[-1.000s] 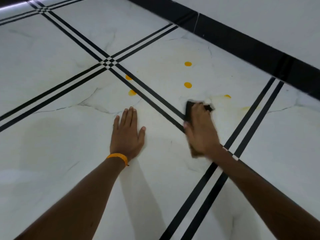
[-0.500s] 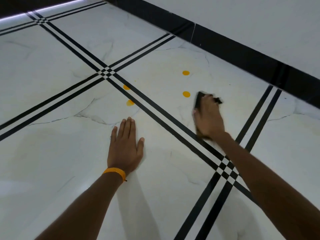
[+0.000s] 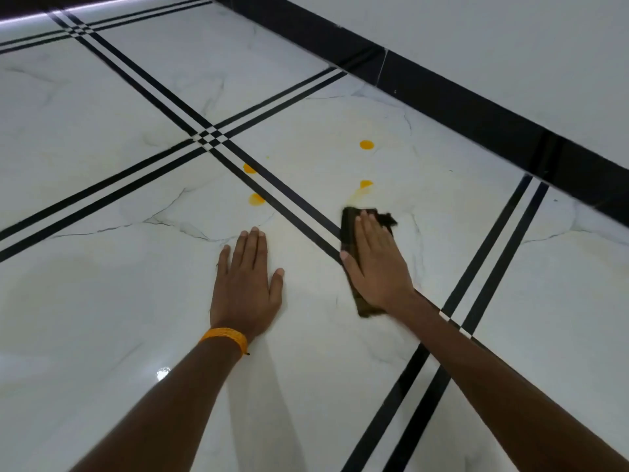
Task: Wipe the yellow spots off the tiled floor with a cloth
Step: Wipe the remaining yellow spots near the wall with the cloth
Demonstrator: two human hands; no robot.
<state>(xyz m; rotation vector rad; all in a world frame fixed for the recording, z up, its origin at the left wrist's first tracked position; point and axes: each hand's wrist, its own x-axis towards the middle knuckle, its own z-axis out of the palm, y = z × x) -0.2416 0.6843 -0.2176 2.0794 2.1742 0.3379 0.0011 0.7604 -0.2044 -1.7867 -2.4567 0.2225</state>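
Observation:
My right hand [image 3: 377, 264] lies flat on a dark folded cloth [image 3: 349, 229] and presses it to the white tiled floor [image 3: 102, 301] beside the black double stripe. Just beyond the cloth a yellow spot [image 3: 366, 184] is half smeared, with a pale streak trailing toward the cloth. A round yellow spot [image 3: 366, 144] lies farther off. Two more yellow spots [image 3: 249, 168] [image 3: 256, 199] sit to the left along the stripe. My left hand [image 3: 246, 284] rests flat on the tile with fingers together, an orange band on its wrist, holding nothing.
Black double stripes [image 3: 211, 137] cross the floor in a grid. A black skirting band [image 3: 476, 110] runs along the base of the white wall at the upper right. A faint yellowish film covers the tile around the spots.
My right hand has drawn the cloth back toward me and to the left, smearing the nearer of the two right-hand spots. My left hand has stayed planted.

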